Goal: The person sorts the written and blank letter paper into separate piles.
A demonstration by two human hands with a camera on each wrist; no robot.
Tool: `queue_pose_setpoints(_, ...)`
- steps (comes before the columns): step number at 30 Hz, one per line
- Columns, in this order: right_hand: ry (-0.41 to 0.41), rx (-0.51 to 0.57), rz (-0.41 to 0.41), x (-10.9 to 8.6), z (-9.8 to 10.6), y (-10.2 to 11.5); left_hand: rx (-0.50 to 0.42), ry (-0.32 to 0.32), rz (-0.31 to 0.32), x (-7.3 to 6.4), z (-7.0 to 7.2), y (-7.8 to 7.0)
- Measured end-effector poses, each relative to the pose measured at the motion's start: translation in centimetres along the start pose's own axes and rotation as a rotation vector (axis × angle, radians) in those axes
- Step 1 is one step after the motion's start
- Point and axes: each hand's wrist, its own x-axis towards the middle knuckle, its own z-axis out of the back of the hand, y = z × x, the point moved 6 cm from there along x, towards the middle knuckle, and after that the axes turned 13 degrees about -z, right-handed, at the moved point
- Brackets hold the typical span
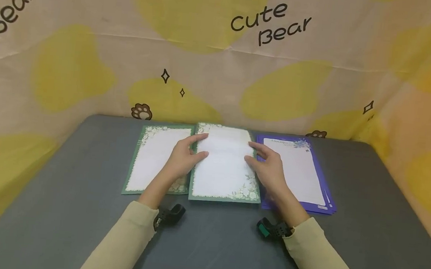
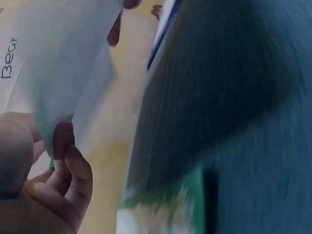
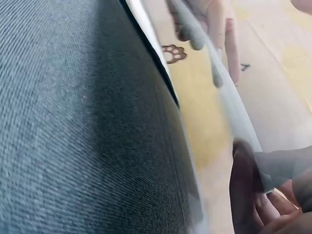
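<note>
A sheet of white paper with a green floral border is held up off the table between both hands. My left hand pinches its left edge, thumb on the near face; the left wrist view shows fingers curled behind the sheet. On the opposite edge my right hand grips it likewise, and in the right wrist view the thumb and fingers close on the thin sheet. Below my left hand lies another green-bordered sheet. Under my right forearm is a stack of purple-bordered sheets.
The dark grey table extends in front of the papers and to both sides. A cream and yellow printed cloth hangs behind its far edge. Each wrist wears a black strap with a device.
</note>
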Motion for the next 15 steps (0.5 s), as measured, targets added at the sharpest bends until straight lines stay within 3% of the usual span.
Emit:
queue_pose_setpoints(5,-0.014,-0.094,0.07,0.0,-1.1,2.0,0.115,-0.024,0.005,-0.6,2.1,-0.3)
queue_pose_setpoints(11,0.03,-0.025,0.087,0.4,-3.8,3.7,0.182,-0.113,0.038,-1.8,5.3,0.2)
queue_pose_setpoints(15,0.037,-0.023,0.08,0.8,-5.3,4.8,0.203,-0.118,0.038,-2.2,7.3,0.9)
